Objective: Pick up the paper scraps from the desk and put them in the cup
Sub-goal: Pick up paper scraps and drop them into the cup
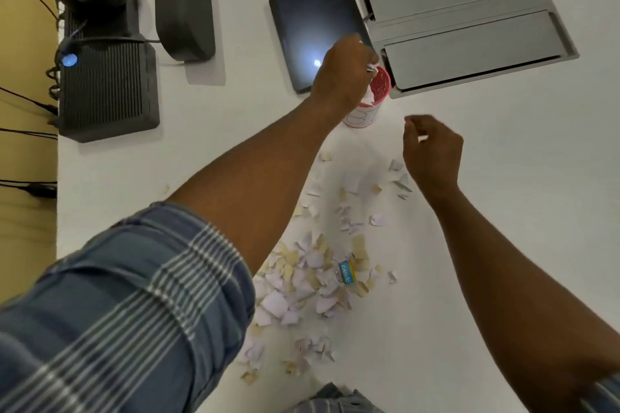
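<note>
A white paper cup (380, 85) with a red inside stands on the white desk (503, 211), partly hidden behind my left hand. My left hand (342, 74) is over the cup's rim, its fingers closed on white paper scraps at the cup's mouth. My right hand (431, 151) hovers a little to the right of and nearer than the cup, fingers pinched on a small white scrap. A heap of white, lilac and tan paper scraps (308, 275) lies on the desk between my forearms, with a blue printed piece (347, 271) among them.
A dark tablet (302, 27) lies just behind the cup on the left. A grey hatch with two flaps (466, 17) is set in the desk at the back right. Black devices (107, 84) with cables stand at the back left, by the desk's left edge.
</note>
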{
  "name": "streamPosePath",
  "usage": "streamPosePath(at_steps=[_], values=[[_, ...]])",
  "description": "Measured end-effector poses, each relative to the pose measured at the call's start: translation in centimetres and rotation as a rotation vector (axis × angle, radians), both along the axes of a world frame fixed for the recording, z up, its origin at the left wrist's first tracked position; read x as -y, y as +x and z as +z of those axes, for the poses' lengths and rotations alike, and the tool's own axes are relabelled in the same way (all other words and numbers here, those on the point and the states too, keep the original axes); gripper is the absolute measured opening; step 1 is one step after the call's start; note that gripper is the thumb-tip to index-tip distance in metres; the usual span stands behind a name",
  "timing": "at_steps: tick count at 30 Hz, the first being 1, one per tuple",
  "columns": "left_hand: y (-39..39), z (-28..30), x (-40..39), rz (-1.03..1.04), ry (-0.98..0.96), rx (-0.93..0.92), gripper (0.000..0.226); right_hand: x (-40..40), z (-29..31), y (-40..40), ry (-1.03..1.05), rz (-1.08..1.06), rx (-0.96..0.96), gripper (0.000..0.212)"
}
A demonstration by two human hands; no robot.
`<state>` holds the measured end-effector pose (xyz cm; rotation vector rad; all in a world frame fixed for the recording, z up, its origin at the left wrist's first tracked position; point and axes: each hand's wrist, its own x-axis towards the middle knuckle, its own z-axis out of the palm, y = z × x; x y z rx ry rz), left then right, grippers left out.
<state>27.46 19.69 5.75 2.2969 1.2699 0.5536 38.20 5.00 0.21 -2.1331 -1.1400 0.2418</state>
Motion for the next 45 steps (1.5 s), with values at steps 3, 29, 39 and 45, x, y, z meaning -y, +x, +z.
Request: streamPosePath(at_steps=[3,29,39,45], values=[[1.3,-1.4,-0.3,-0.064,0.018,-0.131,0.029,2.3,-1.9,0.0,-0.095,0.011,-0.059,0.026],[-25.1,-9.2,9.8,0.346,-0.215,-0.492,0.077,1.4,-3.8,-8.1,-0.61,0.471,0.067,0.1],[-25.2,-10.2,10.6,0.279,-0.298,-0.478,0.086,-0.4,-3.8,-14.9,-0.643,0.768,0.309,0.104],[-23.2,-10.1,13.4,0.151,-0.213,-0.438,0.048,1.7,-4.0,-16.1,-0.538,0.896,0.349,0.06]])
